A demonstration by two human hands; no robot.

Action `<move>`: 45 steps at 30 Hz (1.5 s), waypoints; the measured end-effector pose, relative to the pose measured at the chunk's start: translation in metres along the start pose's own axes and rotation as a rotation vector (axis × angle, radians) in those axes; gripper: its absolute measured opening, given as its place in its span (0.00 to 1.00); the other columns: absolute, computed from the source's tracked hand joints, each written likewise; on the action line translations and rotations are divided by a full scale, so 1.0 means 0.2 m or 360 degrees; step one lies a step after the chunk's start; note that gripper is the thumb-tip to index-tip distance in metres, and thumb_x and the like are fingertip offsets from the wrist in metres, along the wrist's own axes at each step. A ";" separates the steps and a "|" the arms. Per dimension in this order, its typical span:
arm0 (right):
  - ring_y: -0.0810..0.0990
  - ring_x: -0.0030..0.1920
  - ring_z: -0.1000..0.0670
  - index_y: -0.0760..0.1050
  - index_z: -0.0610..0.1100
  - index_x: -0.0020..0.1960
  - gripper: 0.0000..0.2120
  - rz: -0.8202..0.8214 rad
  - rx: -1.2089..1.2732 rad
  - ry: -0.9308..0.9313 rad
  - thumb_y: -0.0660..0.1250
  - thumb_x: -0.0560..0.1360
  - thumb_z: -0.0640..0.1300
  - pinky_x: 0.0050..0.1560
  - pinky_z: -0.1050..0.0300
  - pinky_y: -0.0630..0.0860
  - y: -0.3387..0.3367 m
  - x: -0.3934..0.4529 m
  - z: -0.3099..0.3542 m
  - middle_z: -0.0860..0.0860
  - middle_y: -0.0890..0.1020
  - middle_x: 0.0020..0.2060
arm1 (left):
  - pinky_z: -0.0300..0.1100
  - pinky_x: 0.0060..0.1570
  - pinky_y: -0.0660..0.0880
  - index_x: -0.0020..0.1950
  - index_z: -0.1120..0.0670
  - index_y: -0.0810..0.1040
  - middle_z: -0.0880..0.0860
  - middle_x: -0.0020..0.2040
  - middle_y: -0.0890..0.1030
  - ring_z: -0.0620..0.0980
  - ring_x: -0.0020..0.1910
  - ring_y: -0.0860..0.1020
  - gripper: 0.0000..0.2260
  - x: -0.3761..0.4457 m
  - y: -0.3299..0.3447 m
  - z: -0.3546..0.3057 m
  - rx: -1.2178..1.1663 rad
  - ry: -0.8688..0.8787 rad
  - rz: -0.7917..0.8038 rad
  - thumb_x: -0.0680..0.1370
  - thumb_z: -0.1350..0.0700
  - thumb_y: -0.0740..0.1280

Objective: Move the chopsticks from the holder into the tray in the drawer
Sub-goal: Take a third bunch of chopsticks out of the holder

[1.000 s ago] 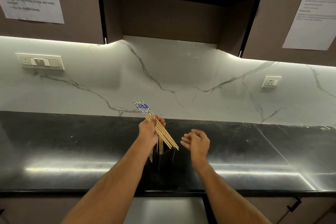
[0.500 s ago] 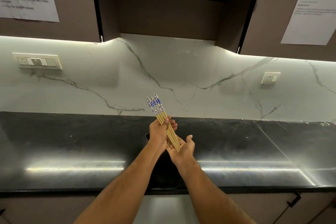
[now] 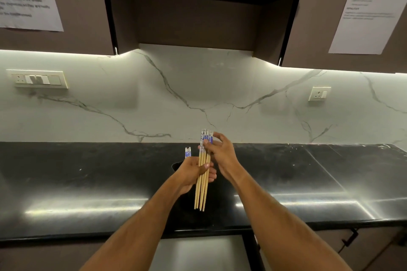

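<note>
Wooden chopsticks with blue-and-white tops stand almost upright in a bundle above the black surface, their plain tips hanging free over the dark holder. Left hand grips the bundle at mid-length, fingers and thumb wrapped round it. Right hand pinches the patterned tops with curled fingers. Two more patterned tops stick up just behind the left hand; how they are held cannot be told. White marble wall rises behind.
</note>
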State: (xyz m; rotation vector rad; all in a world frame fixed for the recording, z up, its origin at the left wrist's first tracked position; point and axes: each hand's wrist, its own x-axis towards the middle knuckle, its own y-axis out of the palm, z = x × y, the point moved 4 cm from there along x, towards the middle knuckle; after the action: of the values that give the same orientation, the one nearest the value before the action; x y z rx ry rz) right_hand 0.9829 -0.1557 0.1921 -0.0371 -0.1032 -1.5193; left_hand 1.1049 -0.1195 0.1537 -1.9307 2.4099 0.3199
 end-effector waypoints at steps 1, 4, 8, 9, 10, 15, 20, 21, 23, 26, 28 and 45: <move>0.88 0.47 0.45 0.69 0.46 0.70 0.23 0.0027 -0.0070 -0.0068 0.71 0.78 0.37 0.55 0.41 0.83 0.00 0.01 0.02 0.42 0.86 0.52 | 0.54 0.58 0.82 0.60 0.65 0.80 0.64 0.52 0.85 0.60 0.53 0.86 0.09 -0.01 0.01 0.01 0.0034 -0.0022 0.0061 0.83 0.63 0.63; 0.88 0.49 0.44 0.65 0.49 0.74 0.33 0.0109 -0.0210 -0.0225 0.70 0.75 0.28 0.53 0.42 0.84 -0.01 0.01 0.06 0.41 0.83 0.56 | 0.54 0.59 0.81 0.61 0.65 0.79 0.64 0.52 0.85 0.60 0.54 0.85 0.10 -0.02 0.02 0.02 0.0092 -0.0070 0.0182 0.83 0.63 0.63; 0.88 0.48 0.41 0.70 0.43 0.70 0.28 0.0167 -0.0211 -0.0312 0.71 0.74 0.27 0.54 0.38 0.83 -0.06 -0.01 0.05 0.39 0.84 0.52 | 0.55 0.60 0.80 0.61 0.65 0.78 0.63 0.51 0.85 0.60 0.54 0.85 0.10 -0.04 0.02 0.01 0.0131 -0.0095 0.0269 0.83 0.63 0.64; 0.88 0.48 0.40 0.72 0.42 0.69 0.27 0.0168 -0.0179 -0.0310 0.72 0.74 0.27 0.54 0.37 0.83 -0.07 -0.02 0.05 0.38 0.84 0.52 | 0.55 0.60 0.80 0.61 0.65 0.78 0.62 0.50 0.85 0.60 0.54 0.85 0.10 -0.05 0.02 0.01 0.0136 -0.0099 0.0287 0.83 0.63 0.64; 0.88 0.49 0.40 0.73 0.41 0.68 0.26 0.0161 -0.0148 -0.0303 0.72 0.73 0.27 0.54 0.37 0.83 -0.08 -0.02 0.04 0.38 0.84 0.52 | 0.55 0.60 0.80 0.61 0.65 0.78 0.62 0.50 0.85 0.60 0.53 0.84 0.10 -0.05 0.03 0.02 0.0136 -0.0103 0.0300 0.83 0.63 0.64; 0.87 0.49 0.39 0.74 0.38 0.68 0.25 0.0115 -0.0055 -0.0310 0.72 0.73 0.27 0.54 0.40 0.83 -0.10 -0.05 0.04 0.37 0.85 0.51 | 0.55 0.60 0.81 0.62 0.65 0.79 0.64 0.53 0.85 0.61 0.55 0.85 0.10 -0.06 0.04 0.03 0.0112 -0.0078 0.0299 0.83 0.63 0.64; 0.88 0.48 0.40 0.74 0.37 0.67 0.24 0.0082 -0.0043 -0.0340 0.70 0.74 0.26 0.52 0.43 0.84 -0.12 -0.06 0.04 0.36 0.85 0.51 | 0.54 0.59 0.81 0.62 0.65 0.79 0.65 0.54 0.85 0.61 0.55 0.85 0.11 -0.06 0.04 0.04 0.0024 -0.0010 0.0243 0.83 0.63 0.64; 0.88 0.48 0.40 0.74 0.37 0.68 0.24 0.0082 -0.0046 -0.0345 0.70 0.74 0.26 0.52 0.43 0.85 -0.12 -0.06 0.04 0.37 0.84 0.51 | 0.55 0.59 0.81 0.62 0.65 0.80 0.65 0.54 0.85 0.61 0.55 0.85 0.10 -0.06 0.04 0.04 0.0019 -0.0003 0.0238 0.83 0.63 0.64; 0.88 0.48 0.40 0.73 0.39 0.69 0.25 0.0084 -0.0061 -0.0356 0.70 0.74 0.26 0.51 0.46 0.85 -0.11 -0.06 0.04 0.37 0.84 0.51 | 0.53 0.58 0.82 0.62 0.66 0.80 0.66 0.53 0.85 0.61 0.55 0.85 0.10 -0.06 0.04 0.04 0.0009 -0.0003 0.0223 0.82 0.63 0.65; 0.88 0.48 0.41 0.73 0.39 0.69 0.25 0.0084 -0.0066 -0.0362 0.70 0.74 0.26 0.51 0.45 0.85 -0.12 -0.06 0.04 0.38 0.85 0.52 | 0.52 0.56 0.82 0.62 0.66 0.80 0.66 0.53 0.85 0.61 0.55 0.85 0.11 -0.05 0.04 0.04 0.0021 -0.0012 0.0232 0.82 0.63 0.66; 0.88 0.49 0.41 0.73 0.38 0.69 0.25 0.0080 -0.0064 -0.0358 0.70 0.74 0.26 0.52 0.43 0.84 -0.12 -0.06 0.03 0.38 0.85 0.52 | 0.52 0.57 0.82 0.61 0.66 0.80 0.66 0.53 0.85 0.61 0.55 0.85 0.10 -0.05 0.04 0.04 0.0043 -0.0018 0.0247 0.82 0.63 0.66; 0.88 0.47 0.42 0.74 0.37 0.68 0.24 -0.0034 -0.0002 -0.0279 0.71 0.74 0.26 0.52 0.46 0.85 -0.14 -0.09 -0.01 0.39 0.86 0.50 | 0.53 0.58 0.81 0.62 0.66 0.79 0.65 0.53 0.85 0.61 0.55 0.85 0.11 -0.06 0.05 0.07 0.0118 -0.0026 0.0275 0.82 0.64 0.65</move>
State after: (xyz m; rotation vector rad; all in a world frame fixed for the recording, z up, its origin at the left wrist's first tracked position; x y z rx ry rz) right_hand 0.9537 -0.1401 0.1874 -0.1712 -0.2435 -1.5355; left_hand 1.0970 -0.1042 0.1423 -1.6880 2.5447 0.2466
